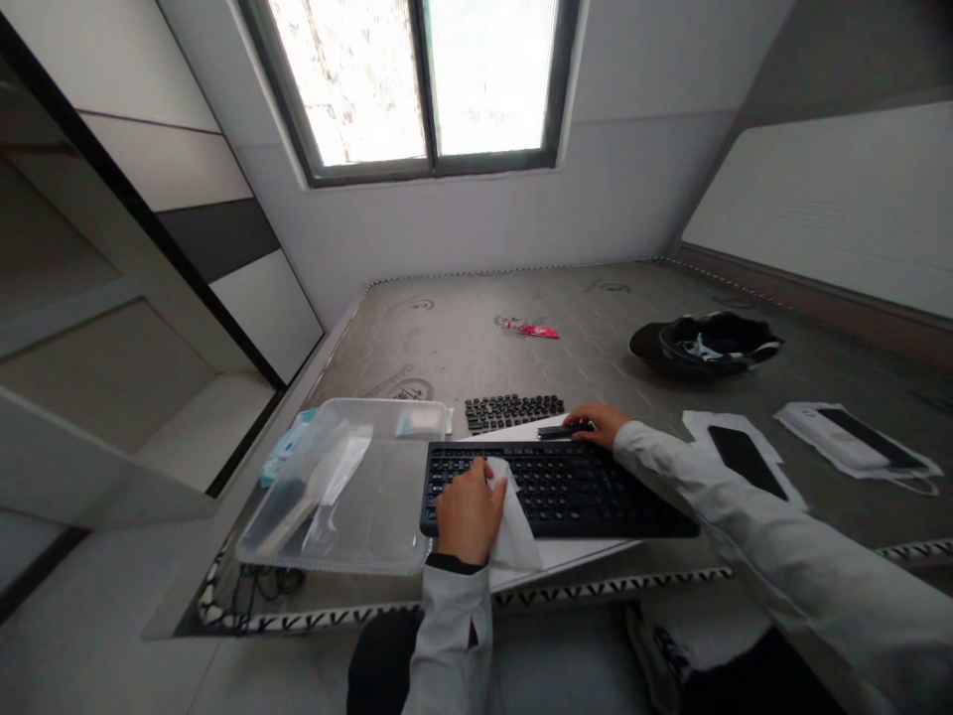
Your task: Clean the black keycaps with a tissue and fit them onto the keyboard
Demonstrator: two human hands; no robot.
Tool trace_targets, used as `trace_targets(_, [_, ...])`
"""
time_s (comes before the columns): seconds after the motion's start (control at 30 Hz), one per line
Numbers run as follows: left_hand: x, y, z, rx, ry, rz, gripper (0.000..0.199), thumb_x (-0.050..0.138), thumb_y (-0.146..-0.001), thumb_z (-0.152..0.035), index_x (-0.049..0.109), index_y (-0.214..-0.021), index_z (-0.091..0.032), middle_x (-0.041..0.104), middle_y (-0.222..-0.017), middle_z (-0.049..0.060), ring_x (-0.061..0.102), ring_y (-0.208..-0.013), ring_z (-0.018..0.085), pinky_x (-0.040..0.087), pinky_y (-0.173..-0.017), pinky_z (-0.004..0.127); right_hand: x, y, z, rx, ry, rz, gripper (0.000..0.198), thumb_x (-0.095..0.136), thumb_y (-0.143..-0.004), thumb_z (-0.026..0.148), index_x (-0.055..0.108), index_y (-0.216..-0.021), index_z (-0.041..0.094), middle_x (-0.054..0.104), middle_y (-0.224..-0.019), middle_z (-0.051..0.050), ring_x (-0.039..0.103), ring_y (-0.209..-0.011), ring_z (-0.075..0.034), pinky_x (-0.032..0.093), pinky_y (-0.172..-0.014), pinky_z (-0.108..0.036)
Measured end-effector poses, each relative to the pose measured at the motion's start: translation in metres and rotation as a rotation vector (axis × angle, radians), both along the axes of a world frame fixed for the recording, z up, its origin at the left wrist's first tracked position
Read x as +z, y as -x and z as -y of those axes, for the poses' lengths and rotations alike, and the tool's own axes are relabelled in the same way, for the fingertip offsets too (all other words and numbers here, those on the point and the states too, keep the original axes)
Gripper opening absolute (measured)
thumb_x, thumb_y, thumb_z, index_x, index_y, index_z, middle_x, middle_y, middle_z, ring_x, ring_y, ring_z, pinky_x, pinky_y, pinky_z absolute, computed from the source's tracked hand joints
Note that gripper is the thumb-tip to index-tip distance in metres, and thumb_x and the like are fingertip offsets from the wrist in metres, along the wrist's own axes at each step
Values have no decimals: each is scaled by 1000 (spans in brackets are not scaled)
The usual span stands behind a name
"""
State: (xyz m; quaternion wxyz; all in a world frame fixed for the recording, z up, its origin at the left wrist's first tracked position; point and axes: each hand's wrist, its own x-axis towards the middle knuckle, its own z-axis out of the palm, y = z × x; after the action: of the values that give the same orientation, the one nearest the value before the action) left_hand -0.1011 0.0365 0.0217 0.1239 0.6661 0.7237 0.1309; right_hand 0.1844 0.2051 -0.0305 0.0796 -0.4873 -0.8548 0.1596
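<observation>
A black keyboard (pixel 573 487) lies on a white board or sheet (pixel 588 553). My left hand (pixel 471 511) is closed on a white wipe (pixel 515 531) over the left part of the keys. The wipe hangs down across the keyboard's near edge. At the keyboard's far edge, the fingers of my right hand (pixel 602 425) are closed on a slim black piece (pixel 555 432), whose exact kind I cannot make out. Just behind, loose black keycaps (pixel 513 411) stand in rows on the grey mattress surface.
Left of the keyboard sits a clear plastic bin (pixel 257 544) holding white packets, beside a blue packet (pixel 287 447). To the right are a black cap (pixel 704 345), a phone (pixel 745 460) and white packs (pixel 856 442). A red packet (pixel 532 330) lies farther back.
</observation>
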Motion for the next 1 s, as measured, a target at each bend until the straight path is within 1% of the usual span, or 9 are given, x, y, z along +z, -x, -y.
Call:
trace_targets(0.1, [-3,1,-1,22,9,42,31,59,-81,-43,50,-107,-28,67,-75,-2,64,-72,20,37,-59,26,3,2,-3,23,50,23,29,66,-69,28,69,-98,24,69,-93,-5,62,-83,-21,47,-78,-32])
trace_targets(0.17, [-3,1,-2,20,22,62,34,60,-81,-42,49,-110,-29,67,-76,-2,64,-72,20,36,-59,25,6,1,-5,53,90,37,29,66,-69,32,70,-97,23,69,-92,-6,62,-81,-21,47,-75,-31])
trace_targets(0.3, [-3,2,-3,16,37,95,20,55,-85,-40,55,-101,-29,67,-77,-2,63,-75,17,35,-59,24,18,1,-16,39,141,7,36,59,-76,49,69,-99,24,71,-89,-5,64,-78,-19,47,-72,-29])
trace_targets(0.37, [-2,2,-5,32,41,108,17,53,-86,-38,57,-99,-28,67,-77,-2,63,-75,17,34,-59,24,26,4,-27,-33,92,28,37,53,-80,52,70,-96,24,71,-85,-5,64,-76,-19,47,-69,-28])
trace_targets(0.5, [-2,3,-9,29,48,163,14,53,-87,-36,59,-97,-28,67,-76,-3,62,-74,16,32,-58,24,32,20,-58,-196,-71,263,30,51,-82,47,71,-88,25,73,-84,-5,64,-74,-21,45,-63,-30])
trace_targets(0.6, [-3,5,-14,26,74,195,13,56,-86,-35,60,-95,-29,67,-74,-4,63,-74,15,31,-57,24,23,37,-85,-195,-100,372,25,57,-78,45,73,-84,27,73,-86,-6,64,-76,-23,45,-64,-31])
trace_targets(0.73, [-6,10,-19,37,100,239,12,59,-83,-35,61,-94,-29,67,-72,-6,63,-72,14,30,-56,24,0,60,-117,-174,-84,441,19,64,-73,42,75,-80,28,73,-86,-7,64,-75,-24,46,-66,-33])
trace_targets(0.87, [-14,12,-23,52,91,302,11,63,-80,-36,61,-90,-31,66,-68,-8,61,-66,13,27,-55,24,-24,77,-143,-156,-64,482,15,68,-70,36,75,-79,27,73,-87,-8,65,-76,-25,47,-68,-35])
trace_targets(1.0, [-18,12,-28,88,130,333,10,63,-80,-36,62,-88,-31,66,-67,-8,60,-63,13,26,-55,24,-41,92,-168,-128,-52,486,15,69,-71,35,75,-82,28,73,-88,-7,65,-77,-24,47,-69,-34])
